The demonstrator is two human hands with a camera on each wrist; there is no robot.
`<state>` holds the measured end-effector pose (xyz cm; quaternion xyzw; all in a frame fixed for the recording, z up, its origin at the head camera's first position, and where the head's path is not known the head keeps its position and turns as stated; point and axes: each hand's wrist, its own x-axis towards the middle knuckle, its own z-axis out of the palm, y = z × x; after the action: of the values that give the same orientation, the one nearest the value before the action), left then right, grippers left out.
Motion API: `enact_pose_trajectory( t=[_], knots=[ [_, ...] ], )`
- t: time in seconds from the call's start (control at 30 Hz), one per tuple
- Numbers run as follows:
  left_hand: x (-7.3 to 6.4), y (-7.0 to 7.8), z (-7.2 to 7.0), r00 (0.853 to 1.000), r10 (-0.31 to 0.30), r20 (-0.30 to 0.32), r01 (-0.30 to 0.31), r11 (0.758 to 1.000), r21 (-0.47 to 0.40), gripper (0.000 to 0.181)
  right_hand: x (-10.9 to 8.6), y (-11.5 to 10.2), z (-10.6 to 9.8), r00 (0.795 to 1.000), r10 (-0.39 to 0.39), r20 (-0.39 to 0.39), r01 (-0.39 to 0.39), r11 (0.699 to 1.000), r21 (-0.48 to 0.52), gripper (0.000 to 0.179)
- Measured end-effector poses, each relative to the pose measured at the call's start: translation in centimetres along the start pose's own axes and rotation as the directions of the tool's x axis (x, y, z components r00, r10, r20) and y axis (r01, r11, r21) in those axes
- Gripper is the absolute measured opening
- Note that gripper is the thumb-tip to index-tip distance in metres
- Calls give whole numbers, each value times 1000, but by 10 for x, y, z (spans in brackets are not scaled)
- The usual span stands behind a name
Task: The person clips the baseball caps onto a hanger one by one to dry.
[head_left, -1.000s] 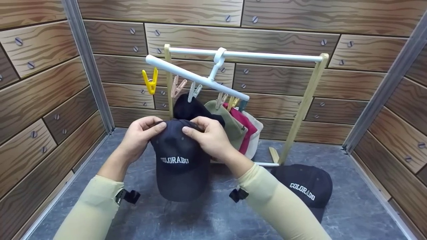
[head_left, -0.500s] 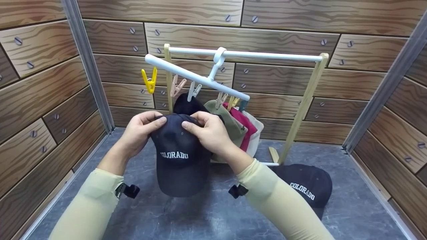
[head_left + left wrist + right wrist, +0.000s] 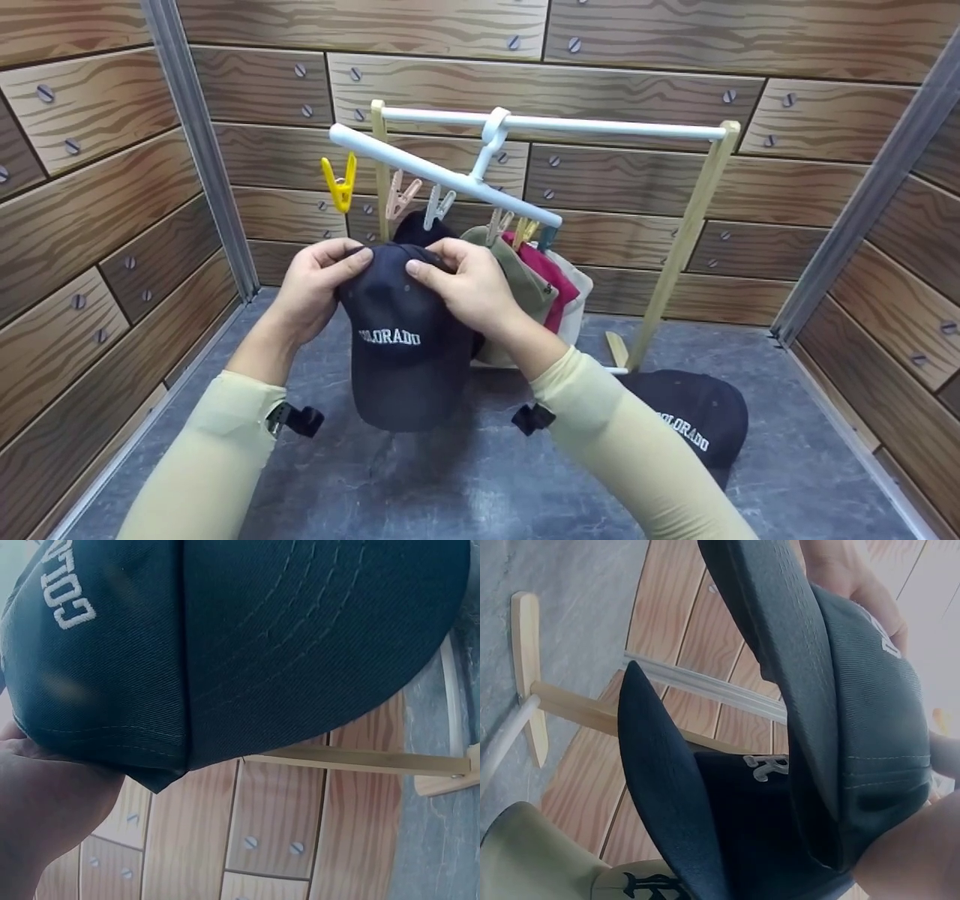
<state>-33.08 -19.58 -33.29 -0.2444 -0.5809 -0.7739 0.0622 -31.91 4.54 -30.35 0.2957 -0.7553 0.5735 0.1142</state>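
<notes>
A dark baseball cap [image 3: 397, 375] lettered COLORADO is held up with its brim pointing down. My left hand [image 3: 311, 292] pinches the top left of the cap, thumb in front; my right hand [image 3: 476, 289] pinches its top right the same way. Above them slopes a white hanger [image 3: 442, 172] with a yellow clip [image 3: 341, 185], a pink clip [image 3: 401, 196] and a pale grey clip [image 3: 438, 208]. Behind the held cap hangs another dark cap [image 3: 664, 772], mostly hidden in the head view. The left wrist view shows the held cap's brim [image 3: 315, 637] close up.
A rack with a white rail [image 3: 615, 129] and wooden posts [image 3: 682, 247] bears the hanger. On its right end hang an olive cap [image 3: 517, 285], a red cap [image 3: 551, 281] and a white cap [image 3: 577, 289]. Another COLORADO cap [image 3: 697, 405] lies on the grey table [image 3: 465, 495].
Both hands have raised the held cap a little, towards the hanger. It covers more of the dark cap behind it. The hanger and the cap on the table have stayed put.
</notes>
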Motion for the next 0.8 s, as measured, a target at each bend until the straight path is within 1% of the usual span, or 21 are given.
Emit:
enact_pose_trajectory(
  t=[0.1,0.2,0.4,0.8],
  knots=[
    [2,1,0,1000,-2,-13,2,1000,-9,24,2,-1,0,1000,-1,6,1,1000,13,19],
    [3,1,0,1000,-1,-17,1,1000,-18,25,4,-2,-1,1000,8,9,-8,1000,-7,21],
    [6,1,-1,1000,8,-14,-9,999,-33,26,8,-4,-4,999,28,16,-28,999,-31,23],
    [7,-2,2,1000,11,1,-11,999,-50,27,17,-10,-7,1000,29,-9,-30,994,-103,27]
  ],
)
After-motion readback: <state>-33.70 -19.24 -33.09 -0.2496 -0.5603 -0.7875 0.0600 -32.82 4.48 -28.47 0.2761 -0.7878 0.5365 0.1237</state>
